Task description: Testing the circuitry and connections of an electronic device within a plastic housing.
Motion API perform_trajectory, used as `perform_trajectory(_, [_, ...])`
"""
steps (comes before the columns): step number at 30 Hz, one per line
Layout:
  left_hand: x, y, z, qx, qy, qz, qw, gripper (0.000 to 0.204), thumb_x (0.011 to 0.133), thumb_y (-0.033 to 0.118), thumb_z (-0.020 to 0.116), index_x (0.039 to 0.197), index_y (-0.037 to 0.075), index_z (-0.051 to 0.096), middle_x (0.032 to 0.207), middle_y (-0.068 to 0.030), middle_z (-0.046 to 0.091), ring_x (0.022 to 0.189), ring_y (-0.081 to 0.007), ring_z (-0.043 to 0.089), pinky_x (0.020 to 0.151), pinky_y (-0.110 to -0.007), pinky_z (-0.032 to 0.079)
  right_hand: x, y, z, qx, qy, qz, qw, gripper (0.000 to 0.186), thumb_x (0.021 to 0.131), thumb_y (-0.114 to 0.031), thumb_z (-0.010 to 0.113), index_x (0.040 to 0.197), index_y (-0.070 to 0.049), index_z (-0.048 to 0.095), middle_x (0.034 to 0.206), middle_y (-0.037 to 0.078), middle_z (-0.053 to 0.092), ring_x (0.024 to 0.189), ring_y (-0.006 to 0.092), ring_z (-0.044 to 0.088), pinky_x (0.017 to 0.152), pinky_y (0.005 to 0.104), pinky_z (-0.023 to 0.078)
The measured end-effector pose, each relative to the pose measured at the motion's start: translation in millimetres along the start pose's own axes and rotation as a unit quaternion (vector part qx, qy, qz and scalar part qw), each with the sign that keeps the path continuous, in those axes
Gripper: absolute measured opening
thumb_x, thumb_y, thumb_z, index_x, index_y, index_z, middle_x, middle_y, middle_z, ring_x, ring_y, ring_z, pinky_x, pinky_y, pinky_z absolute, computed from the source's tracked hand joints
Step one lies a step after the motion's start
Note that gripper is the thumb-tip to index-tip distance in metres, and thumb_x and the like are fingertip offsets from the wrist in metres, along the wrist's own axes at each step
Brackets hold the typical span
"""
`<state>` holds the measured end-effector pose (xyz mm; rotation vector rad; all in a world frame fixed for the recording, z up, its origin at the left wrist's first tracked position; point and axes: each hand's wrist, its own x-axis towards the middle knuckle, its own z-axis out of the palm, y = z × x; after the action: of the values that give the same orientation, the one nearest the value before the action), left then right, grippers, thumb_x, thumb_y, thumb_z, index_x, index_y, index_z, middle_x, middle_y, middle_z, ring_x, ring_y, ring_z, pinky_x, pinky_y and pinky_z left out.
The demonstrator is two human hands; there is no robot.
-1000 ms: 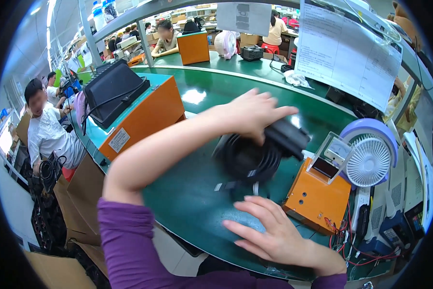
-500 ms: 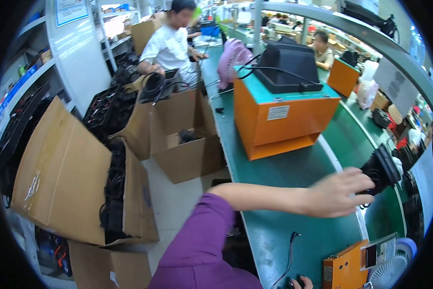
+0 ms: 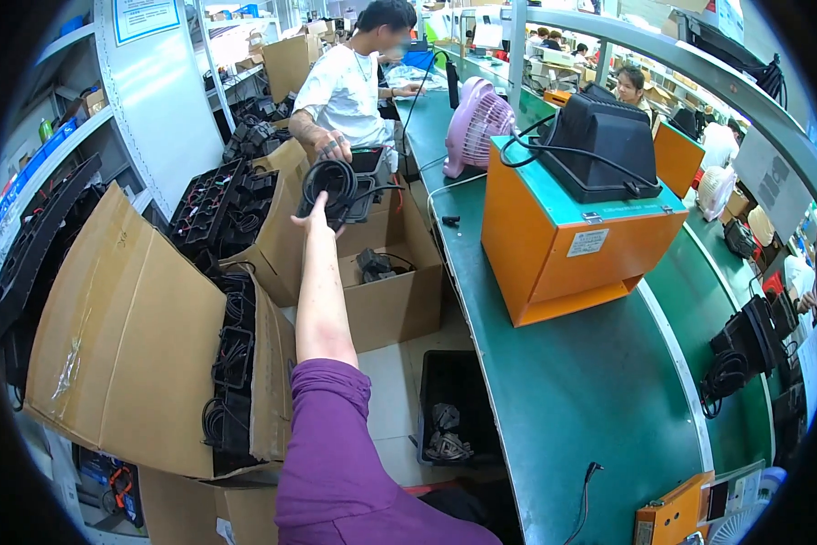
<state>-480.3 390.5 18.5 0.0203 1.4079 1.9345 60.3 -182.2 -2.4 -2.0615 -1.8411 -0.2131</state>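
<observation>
My left hand (image 3: pixel 316 218), at the end of an outstretched arm in a purple sleeve, reaches a coiled black cable (image 3: pixel 331 177). Its thumb stands apart and the fingers touch the lower part of the coil, which partly hides them. A co-worker's hand (image 3: pixel 327 145) is at the top of the same coil, and a black housing (image 3: pixel 365 195) is beside it. Below is an open cardboard box (image 3: pixel 390 309) with a black cabled device (image 3: pixel 381 265) inside. My right hand is out of view.
On the green bench (image 3: pixel 599 391) stand an orange box (image 3: pixel 572 254) carrying a black housing (image 3: pixel 604 145), and a pink fan (image 3: pixel 481 127). A black device with coiled cable (image 3: pixel 745 341) lies at the right. Cartons (image 3: pixel 127 327) packed with black parts stand left; a black bin (image 3: pixel 463 391) sits below the bench.
My left hand has swung from the bench's right side, leaving the black device there, to the co-worker's coil. The co-worker's coil is held further out. My right hand has left the view.
</observation>
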Motion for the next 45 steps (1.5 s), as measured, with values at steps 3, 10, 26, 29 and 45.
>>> perform_trajectory(3, [15, -14, -1, -0.05, -0.065, -0.078, 0.994, 0.116, 0.07, 0.013, 0.072, 0.139, 0.043, -0.016, 0.126, -0.0121, 0.049, 0.099, -0.0319, 0.058, 0.074, -0.055, 0.05, -7, 2, 7, 0.074, -0.027, 0.063, 0.995, 0.024, 0.081, -0.002, 0.059, 0.104, 0.004, 0.058, 0.117, 0.017, 0.048, 0.109, 0.0301, 0.048, 0.089, 0.0365, 0.045])
perform_trajectory(10, [17, -67, -29, -0.166, -0.127, -0.013, 0.978, 0.058, 0.079, 0.024, 0.06, 0.129, 0.034, 0.034, 0.118, -0.0061, 0.056, 0.101, -0.0264, 0.055, 0.085, -0.052, 0.042, 59, -38, -26, -0.02, -0.067, -0.006, 0.998, 0.032, 0.081, 0.0, 0.057, 0.113, 0.0, 0.056, 0.12, 0.013, 0.049, 0.111, 0.0269, 0.048, 0.09, 0.0323, 0.045])
perform_trajectory(26, [-172, -7, -258, -0.071, -0.275, -0.032, 0.958, 0.041, 0.092, 0.023, 0.048, 0.126, 0.001, 0.049, 0.127, -0.0127, 0.052, 0.113, -0.0272, 0.052, 0.099, -0.039, 0.04, 90, -64, -81, 0.096, -0.018, -0.136, 0.986, 0.027, 0.079, 0.0, 0.061, 0.106, -0.004, 0.06, 0.103, 0.014, 0.061, 0.097, 0.0325, 0.058, 0.082, 0.0408, 0.047])
perform_trajectory(29, [-212, -21, -267, -0.017, -0.424, -0.06, 0.904, 0.041, 0.092, 0.023, 0.048, 0.126, 0.0, 0.049, 0.126, -0.0124, 0.053, 0.112, -0.0262, 0.052, 0.099, -0.038, 0.041, 103, -80, -138, 0.088, 0.04, -0.251, 0.963, 0.026, 0.08, -0.002, 0.06, 0.104, -0.01, 0.062, 0.095, 0.011, 0.064, 0.09, 0.0271, 0.061, 0.076, 0.0384, 0.05])
perform_trajectory(45, [-386, -221, 33, 0.253, -0.672, -0.256, 0.647, 0.015, 0.087, 0.012, 0.055, 0.094, 0.003, 0.064, 0.087, -0.0064, 0.066, 0.077, -0.0165, 0.063, 0.071, -0.03, 0.053, -16, -30, -73, 0.116, 0.011, 0.139, 0.983, 0.036, 0.073, -0.011, 0.066, 0.107, -0.006, 0.057, 0.111, 0.012, 0.055, 0.103, 0.0297, 0.055, 0.087, 0.039, 0.045])
